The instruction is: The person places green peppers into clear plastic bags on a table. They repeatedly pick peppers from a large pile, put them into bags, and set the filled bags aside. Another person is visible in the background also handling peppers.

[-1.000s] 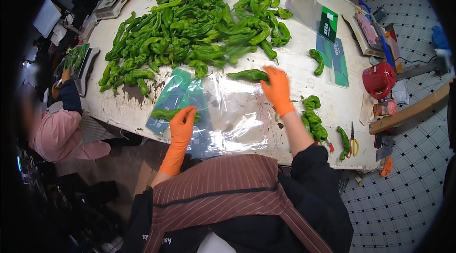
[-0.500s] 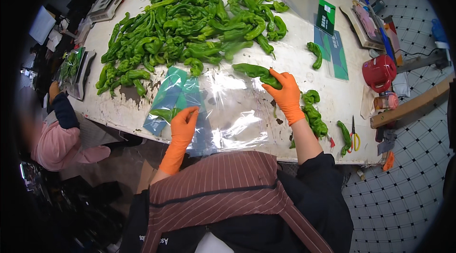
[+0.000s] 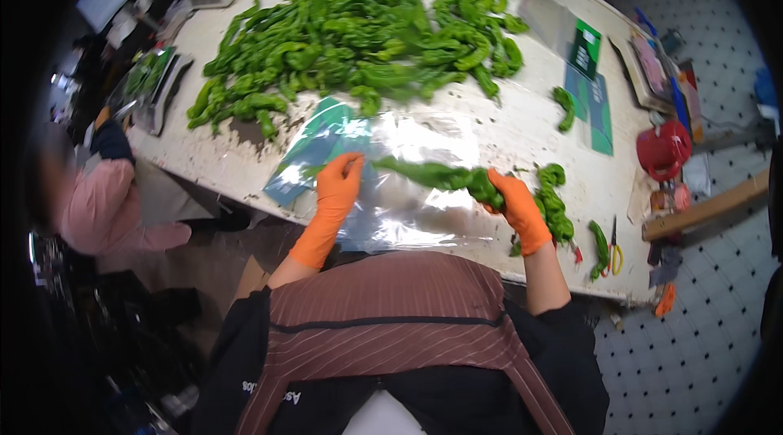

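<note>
A clear plastic bag (image 3: pixel 400 219) with a green and blue printed end lies in front of me near the table's edge. My left hand (image 3: pixel 336 190), in an orange glove, pinches the bag's film with thumb and fingers together. A green pepper partly shows behind that hand, at the printed end. In its orange glove, my right hand (image 3: pixel 520 210) is closed round one end of a long green pepper (image 3: pixel 432 175). This pepper is held level over the bag, its tip pointing toward my left hand.
A big heap of green peppers (image 3: pixel 351 35) covers the table's far side. Several peppers (image 3: pixel 555 210) lie by my right hand, near yellow-handled scissors (image 3: pixel 616 251). More bags (image 3: pixel 589 96) and a red mug (image 3: pixel 662 149) are at right. A person in pink (image 3: pixel 98 198) works at left.
The pepper in my right hand has come nearer to me, its tip now close to my left hand. My left hand has risen a little, still pinching the film. The whole view has shifted.
</note>
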Available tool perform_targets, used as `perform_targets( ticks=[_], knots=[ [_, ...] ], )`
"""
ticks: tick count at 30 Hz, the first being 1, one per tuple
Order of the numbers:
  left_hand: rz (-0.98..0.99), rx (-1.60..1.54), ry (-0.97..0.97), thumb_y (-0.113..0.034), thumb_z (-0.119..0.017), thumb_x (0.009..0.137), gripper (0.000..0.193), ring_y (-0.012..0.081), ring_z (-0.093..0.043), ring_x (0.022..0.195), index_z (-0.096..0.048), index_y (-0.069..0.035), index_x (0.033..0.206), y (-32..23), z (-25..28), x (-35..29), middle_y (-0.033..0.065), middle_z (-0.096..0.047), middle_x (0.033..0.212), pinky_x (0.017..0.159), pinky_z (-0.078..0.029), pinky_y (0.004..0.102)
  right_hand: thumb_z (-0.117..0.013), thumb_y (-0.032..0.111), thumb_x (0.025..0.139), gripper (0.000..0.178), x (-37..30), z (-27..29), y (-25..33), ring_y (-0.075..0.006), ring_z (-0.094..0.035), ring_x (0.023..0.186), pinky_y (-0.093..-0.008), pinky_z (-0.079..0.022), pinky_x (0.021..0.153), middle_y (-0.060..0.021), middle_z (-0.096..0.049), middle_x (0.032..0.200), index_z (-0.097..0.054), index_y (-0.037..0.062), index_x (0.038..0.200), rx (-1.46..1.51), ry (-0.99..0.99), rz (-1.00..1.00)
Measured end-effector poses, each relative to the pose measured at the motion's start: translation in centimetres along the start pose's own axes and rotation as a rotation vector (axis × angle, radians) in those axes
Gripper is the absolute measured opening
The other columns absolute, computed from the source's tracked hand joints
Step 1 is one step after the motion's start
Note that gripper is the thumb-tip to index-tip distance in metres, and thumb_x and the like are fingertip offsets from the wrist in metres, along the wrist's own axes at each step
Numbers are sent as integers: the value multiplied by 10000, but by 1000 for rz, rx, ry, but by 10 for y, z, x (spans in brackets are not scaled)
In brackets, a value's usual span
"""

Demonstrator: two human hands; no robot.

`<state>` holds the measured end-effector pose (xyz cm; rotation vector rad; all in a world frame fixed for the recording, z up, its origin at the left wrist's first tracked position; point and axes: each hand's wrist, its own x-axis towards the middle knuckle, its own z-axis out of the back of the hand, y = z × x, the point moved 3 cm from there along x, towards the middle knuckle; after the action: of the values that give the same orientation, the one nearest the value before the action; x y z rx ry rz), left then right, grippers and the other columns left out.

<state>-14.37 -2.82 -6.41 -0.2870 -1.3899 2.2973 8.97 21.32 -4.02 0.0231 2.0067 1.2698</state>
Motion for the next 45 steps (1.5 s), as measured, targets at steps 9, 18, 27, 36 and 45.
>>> perform_targets(
  ticks=[9, 18, 27, 36, 45],
  knots=[
    [-438, 271, -108, -127, -689, 843, 146, 225, -647, 623, -713, -68, 974, -30, -1, -10, 125, -690, 802, 567, -492, 292, -610, 369, 932, 411, 39, -105, -52, -112, -592, 697, -245, -468, 621, -39, -644, 854, -652, -13, 1078, 7, 153, 26],
    [-348, 200, -215, -113, -680, 853, 144, 190, -612, 561, -704, -49, 980, -33, 33, -2, 119, -679, 768, 543, -477, 275, -583, 317, 952, 376, 36, -107, -27, -115, -578, 669, -248, -465, 599, -43, -645, 834, -649, -22, 1100, -90, 34, 153],
    [-176, -37, -30, -131, -666, 865, 181, 150, -579, 538, -684, -25, 1011, -78, 12, -13, 139, -652, 717, 540, -471, 268, -571, 233, 958, 400, 54, -170, -40, -118, -601, 913, -262, -490, 810, -79, -653, 1045, -564, -16, 1271, -165, 285, 226],
    [-196, -23, -5, -106, -678, 858, 158, 89, -486, 515, -693, -41, 1001, -42, -5, -9, 43, -580, 602, 494, -418, 259, -638, 78, 764, 524, 134, -166, -52, -436, -504, 1099, -465, -438, 935, -249, -519, 1204, -483, -18, 1256, -1119, -105, 712],
    [-39, 195, 43, -240, -641, 884, 166, 205, -637, 593, -694, -96, 950, 50, -14, 34, 103, -647, 685, 538, -468, 319, -638, 171, 874, 135, 87, -173, 44, -235, -620, 664, -331, -486, 600, -75, -659, 779, -711, 98, 961, -755, 9, 971]
  ],
)
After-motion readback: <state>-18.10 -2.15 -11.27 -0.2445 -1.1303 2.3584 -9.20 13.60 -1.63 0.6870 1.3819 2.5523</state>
